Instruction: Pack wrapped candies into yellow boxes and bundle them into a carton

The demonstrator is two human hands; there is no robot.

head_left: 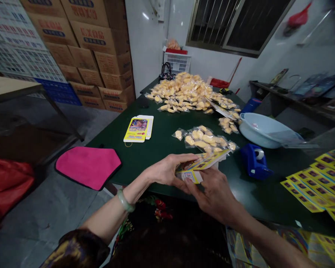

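A yellow printed carton (209,160) is between my two hands at the near edge of the green table (156,160). Its left side is gripped by my left hand (170,169), thumb below and fingers on top. My right hand (212,186) holds its near right end, with fingertips at a white flap. The fingers partly hide the carton, so I cannot tell if anything is inside. Just beyond it lies a small group of clear-wrapped yellow pieces (203,139). Flat yellow cartons (138,128) rest farther left on the table.
A large heap of wrapped pieces (184,89) covers the table's far end. To the right stand a pale blue basin (268,128) and a blue tape dispenser (255,162), beside fanned yellow cartons (315,182). A pink cloth-like piece (88,165) lies at the left edge.
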